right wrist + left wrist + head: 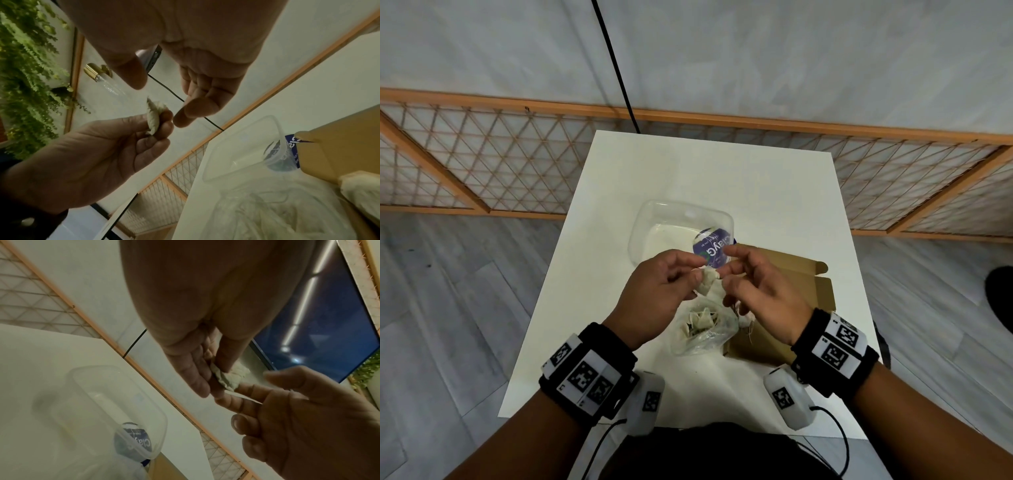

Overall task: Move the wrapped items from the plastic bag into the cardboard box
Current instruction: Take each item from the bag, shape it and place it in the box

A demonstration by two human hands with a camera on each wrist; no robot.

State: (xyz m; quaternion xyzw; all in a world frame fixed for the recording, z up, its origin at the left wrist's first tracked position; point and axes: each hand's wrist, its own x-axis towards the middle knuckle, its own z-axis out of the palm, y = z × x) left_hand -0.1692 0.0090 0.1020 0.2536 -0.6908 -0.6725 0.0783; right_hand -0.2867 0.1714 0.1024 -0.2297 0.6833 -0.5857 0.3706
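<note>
My left hand (697, 277) pinches a pale crumpled wrapped item (707, 282) between thumb and fingers, held above the table. In the left wrist view the wrapped item (230, 378) sits at the left hand's (216, 379) fingertips. My right hand (726, 270) is open, its fingers spread right beside the item; the right hand (162, 100) holds nothing. Below lies the clear plastic bag (705, 329) with several wrapped items inside. The open cardboard box (798, 301) sits to its right, partly hidden by my right hand.
A clear plastic container (654, 219) stands behind the hands, with a blue labelled pack (712, 251) at its right side. The white table (722, 171) is small, with its edges close. A wooden lattice screen (517, 161) lies on the floor beyond.
</note>
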